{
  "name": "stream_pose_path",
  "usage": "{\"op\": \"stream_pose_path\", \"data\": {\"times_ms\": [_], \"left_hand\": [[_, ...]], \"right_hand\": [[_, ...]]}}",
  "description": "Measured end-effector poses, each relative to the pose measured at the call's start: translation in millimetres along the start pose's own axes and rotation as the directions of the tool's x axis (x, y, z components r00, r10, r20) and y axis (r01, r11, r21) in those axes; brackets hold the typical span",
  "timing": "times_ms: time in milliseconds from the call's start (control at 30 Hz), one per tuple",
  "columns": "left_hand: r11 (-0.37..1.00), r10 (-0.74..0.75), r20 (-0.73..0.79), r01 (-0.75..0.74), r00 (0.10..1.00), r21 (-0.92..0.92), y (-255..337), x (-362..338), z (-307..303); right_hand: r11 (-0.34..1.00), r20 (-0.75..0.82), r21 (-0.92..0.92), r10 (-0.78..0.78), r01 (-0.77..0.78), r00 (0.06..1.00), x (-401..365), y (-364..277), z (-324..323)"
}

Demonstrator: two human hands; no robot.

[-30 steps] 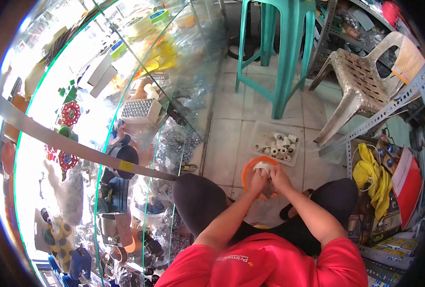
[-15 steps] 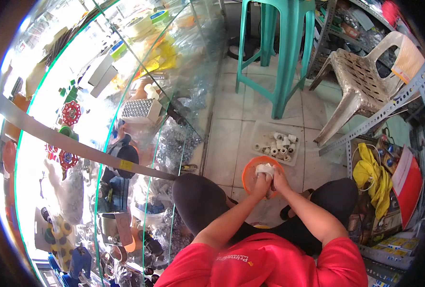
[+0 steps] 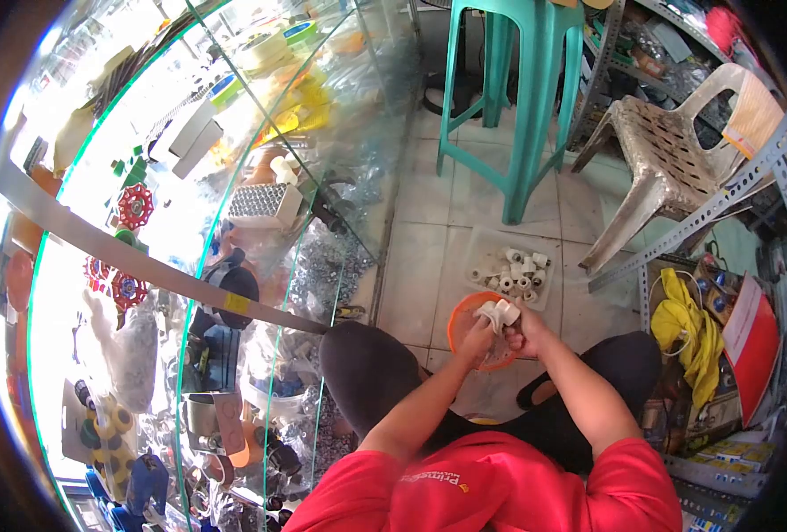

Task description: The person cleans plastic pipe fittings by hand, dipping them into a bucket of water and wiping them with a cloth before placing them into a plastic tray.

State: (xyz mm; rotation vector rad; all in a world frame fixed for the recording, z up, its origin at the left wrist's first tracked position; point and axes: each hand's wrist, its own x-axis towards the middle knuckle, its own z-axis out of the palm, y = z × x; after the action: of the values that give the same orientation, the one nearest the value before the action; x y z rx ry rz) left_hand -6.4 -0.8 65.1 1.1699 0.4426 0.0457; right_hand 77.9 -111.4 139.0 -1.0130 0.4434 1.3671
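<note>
One white piece [image 3: 501,312] held over one orange bowl [image 3: 458,323]; left hand [image 3: 479,337] and right hand [image 3: 528,337], each grip closed on it. One tray [image 3: 485,243] just beyond, fittings too small to count.

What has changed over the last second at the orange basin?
The white fitting has come up and a little rightward, more exposed above the fingers; the right hand grips it, the left hand is against it from the side. Both hands stay over the orange basin; the tray of white fittings and the plastic chair are unmoved.
</note>
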Motion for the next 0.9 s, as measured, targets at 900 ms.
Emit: {"op": "stream_pose_path", "data": {"times_ms": [900], "left_hand": [[0.97,0.013,-0.294,0.059,0.956,0.235,-38.0,22.0,-16.2]], "right_hand": [[0.108,0.119,-0.94,-0.787,0.325,0.605,11.9,26.2,6.5]]}}
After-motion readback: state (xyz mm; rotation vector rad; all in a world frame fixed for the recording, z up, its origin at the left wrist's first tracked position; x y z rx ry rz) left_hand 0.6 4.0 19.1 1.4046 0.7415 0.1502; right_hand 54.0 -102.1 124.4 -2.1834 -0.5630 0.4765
